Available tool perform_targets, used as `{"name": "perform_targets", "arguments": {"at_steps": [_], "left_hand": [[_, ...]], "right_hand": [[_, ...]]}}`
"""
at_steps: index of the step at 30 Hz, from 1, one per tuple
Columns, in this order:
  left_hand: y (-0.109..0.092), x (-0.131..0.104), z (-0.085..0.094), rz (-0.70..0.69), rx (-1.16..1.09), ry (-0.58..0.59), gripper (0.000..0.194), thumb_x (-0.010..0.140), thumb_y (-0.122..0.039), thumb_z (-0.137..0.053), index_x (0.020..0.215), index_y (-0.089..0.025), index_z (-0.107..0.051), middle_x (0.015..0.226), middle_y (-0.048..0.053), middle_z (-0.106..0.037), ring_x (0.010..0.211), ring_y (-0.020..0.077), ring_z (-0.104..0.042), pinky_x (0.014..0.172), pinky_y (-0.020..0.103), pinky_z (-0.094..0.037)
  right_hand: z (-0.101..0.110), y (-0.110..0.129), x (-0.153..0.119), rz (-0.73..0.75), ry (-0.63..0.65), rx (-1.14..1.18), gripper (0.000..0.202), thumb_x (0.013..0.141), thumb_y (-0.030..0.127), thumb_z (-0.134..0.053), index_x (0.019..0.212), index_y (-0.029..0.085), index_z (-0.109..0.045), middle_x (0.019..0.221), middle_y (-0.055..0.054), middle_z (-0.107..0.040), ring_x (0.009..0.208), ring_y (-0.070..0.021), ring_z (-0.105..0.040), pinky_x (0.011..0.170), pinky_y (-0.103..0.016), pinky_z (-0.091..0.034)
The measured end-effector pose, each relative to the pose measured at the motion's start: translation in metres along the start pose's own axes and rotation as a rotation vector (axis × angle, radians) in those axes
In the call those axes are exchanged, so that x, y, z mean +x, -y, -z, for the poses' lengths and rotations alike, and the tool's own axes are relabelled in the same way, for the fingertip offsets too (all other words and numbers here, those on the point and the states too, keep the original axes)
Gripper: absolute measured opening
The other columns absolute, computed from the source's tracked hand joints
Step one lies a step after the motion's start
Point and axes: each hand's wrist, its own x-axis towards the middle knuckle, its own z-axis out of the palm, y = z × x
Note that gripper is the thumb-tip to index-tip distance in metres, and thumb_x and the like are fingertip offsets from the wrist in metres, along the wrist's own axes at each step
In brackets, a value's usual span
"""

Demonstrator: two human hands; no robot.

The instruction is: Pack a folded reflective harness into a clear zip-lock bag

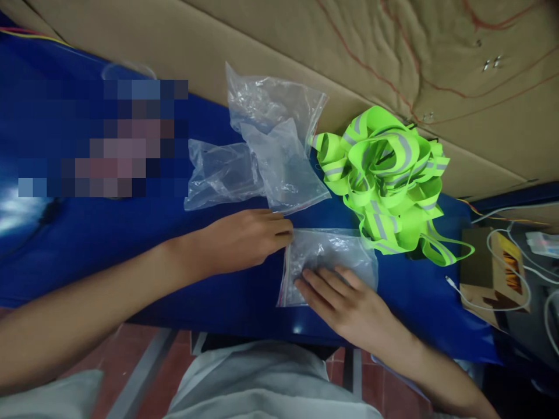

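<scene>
A clear plastic zip bag (pixel 349 250) lies on the blue-covered table in front of me. My left hand (pixel 244 240) is closed, its fingertips pinching the upper left corner of that bag. Across the bag's lower part rests my right hand (pixel 345 299), palm down with the fingers stretched out and slightly apart. Just beyond my left hand are several more clear plastic bags (pixel 288 169), crumpled and overlapping. A loose heap of neon-green straps with grey reflective stripes (pixel 388 169) sits behind the bag, to the right.
A tan padded panel with red wires (pixel 393 64) runs along the table's far side. At the right are a cardboard box (pixel 484 267) and a white cable (pixel 493 302). The blue table cover (pixel 209 302) extends left, where a pixelated patch hides part of the scene.
</scene>
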Motion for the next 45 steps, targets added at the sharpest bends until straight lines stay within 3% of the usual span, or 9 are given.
{"name": "perform_targets", "arguments": {"at_steps": [5, 12, 15, 19, 23, 28, 33, 40, 45], "left_hand": [[-0.006, 0.004, 0.000, -0.066, 0.065, 0.052, 0.023, 0.098, -0.013, -0.058, 0.113, -0.013, -0.076, 0.118, 0.012, -0.072, 0.106, 0.0245, -0.069, 0.094, 0.037, -0.056], [-0.013, -0.004, 0.006, -0.123, 0.135, 0.068, 0.031, 0.096, -0.007, -0.055, 0.119, -0.013, -0.074, 0.126, 0.013, -0.074, 0.112, 0.0261, -0.070, 0.093, 0.039, -0.053], [-0.015, -0.009, 0.007, -0.152, 0.197, 0.080, 0.033, 0.093, -0.007, -0.056, 0.120, -0.016, -0.074, 0.129, 0.011, -0.073, 0.116, 0.0266, -0.069, 0.098, 0.042, -0.053], [-0.019, -0.015, 0.005, -0.183, 0.264, 0.104, 0.032, 0.088, -0.010, -0.062, 0.117, -0.016, -0.074, 0.130, 0.013, -0.071, 0.129, 0.0323, -0.062, 0.115, 0.052, -0.045], [-0.020, -0.020, 0.000, -0.181, 0.191, 0.069, 0.035, 0.085, -0.007, -0.062, 0.116, -0.015, -0.075, 0.130, 0.014, -0.071, 0.129, 0.0291, -0.062, 0.115, 0.044, -0.046], [-0.024, -0.019, -0.003, -0.196, 0.179, 0.039, 0.029, 0.088, -0.009, -0.061, 0.111, -0.013, -0.078, 0.127, 0.016, -0.072, 0.124, 0.0304, -0.065, 0.108, 0.044, -0.049], [-0.029, -0.018, -0.005, -0.269, 0.319, 0.074, 0.024, 0.092, -0.010, -0.061, 0.106, -0.011, -0.080, 0.126, 0.019, -0.072, 0.124, 0.0339, -0.066, 0.105, 0.045, -0.052], [-0.023, -0.031, -0.003, -0.167, 0.174, 0.047, 0.055, 0.085, -0.003, -0.059, 0.137, -0.015, -0.069, 0.144, 0.018, -0.066, 0.135, 0.0274, -0.063, 0.111, 0.041, -0.052], [-0.033, -0.025, -0.003, -0.221, 0.200, 0.084, 0.036, 0.087, -0.009, -0.065, 0.121, -0.011, -0.077, 0.132, 0.017, -0.072, 0.134, 0.0307, -0.061, 0.115, 0.046, -0.048]], "right_hand": [[0.004, 0.001, -0.001, -0.061, 0.097, -0.033, 0.034, 0.102, 0.012, -0.055, 0.131, 0.008, -0.071, 0.138, -0.017, -0.072, 0.122, -0.0321, -0.068, 0.109, -0.051, -0.052], [-0.015, 0.019, 0.009, -0.048, -0.045, 0.070, 0.038, 0.104, 0.015, -0.057, 0.140, 0.005, -0.064, 0.113, -0.014, -0.076, 0.113, -0.0281, -0.067, 0.101, -0.044, -0.053], [-0.024, 0.019, 0.011, -0.083, -0.068, 0.170, 0.037, 0.106, 0.020, -0.059, 0.140, 0.007, -0.064, 0.116, -0.012, -0.075, 0.114, -0.0263, -0.065, 0.101, -0.043, -0.054], [-0.024, 0.018, 0.011, -0.145, -0.114, 0.262, 0.033, 0.107, 0.020, -0.056, 0.137, 0.008, -0.066, 0.123, -0.013, -0.074, 0.116, -0.0258, -0.065, 0.102, -0.043, -0.056], [-0.023, 0.018, 0.013, -0.232, -0.120, 0.283, 0.035, 0.106, 0.014, -0.051, 0.136, 0.006, -0.066, 0.122, -0.016, -0.073, 0.109, -0.0254, -0.068, 0.095, -0.041, -0.060], [-0.027, 0.018, 0.016, -0.192, -0.067, 0.223, 0.035, 0.105, 0.013, -0.052, 0.137, 0.007, -0.066, 0.122, -0.015, -0.073, 0.107, -0.0262, -0.066, 0.093, -0.042, -0.058], [-0.022, 0.020, 0.024, -0.145, 0.013, 0.104, 0.034, 0.101, 0.013, -0.058, 0.133, 0.004, -0.068, 0.115, -0.015, -0.072, 0.100, -0.0269, -0.064, 0.084, -0.042, -0.055], [-0.013, 0.013, 0.035, -0.126, 0.049, 0.131, 0.027, 0.102, 0.019, -0.062, 0.124, 0.006, -0.072, 0.104, -0.012, -0.074, 0.095, -0.0246, -0.067, 0.080, -0.040, -0.052], [-0.014, 0.012, 0.035, -0.153, 0.036, 0.128, 0.026, 0.103, 0.020, -0.061, 0.123, 0.008, -0.072, 0.106, -0.012, -0.074, 0.095, -0.0244, -0.067, 0.078, -0.039, -0.052]]}}
